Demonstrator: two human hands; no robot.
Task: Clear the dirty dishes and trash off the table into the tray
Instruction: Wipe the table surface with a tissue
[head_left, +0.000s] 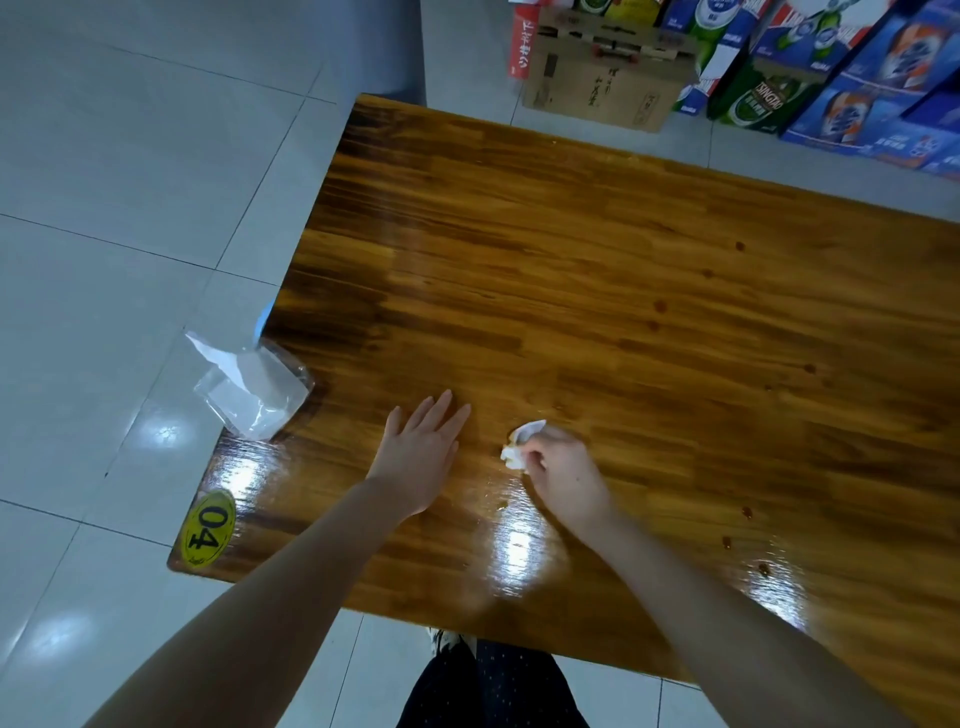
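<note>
Right hand (563, 467) fingers clenched on crumpled tissue (522, 444), pressed to table (623, 260); left hand (421, 452) flat, released. Risk: plastic wrapper (254, 389) overhanging table edge, likely dropping if nudged.

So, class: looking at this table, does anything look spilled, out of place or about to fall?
Yes. A clear plastic wrapper hangs half off the table's left edge and could slip to the floor. Small brown drips dot the right side. The right hand holds a stained tissue.
</note>
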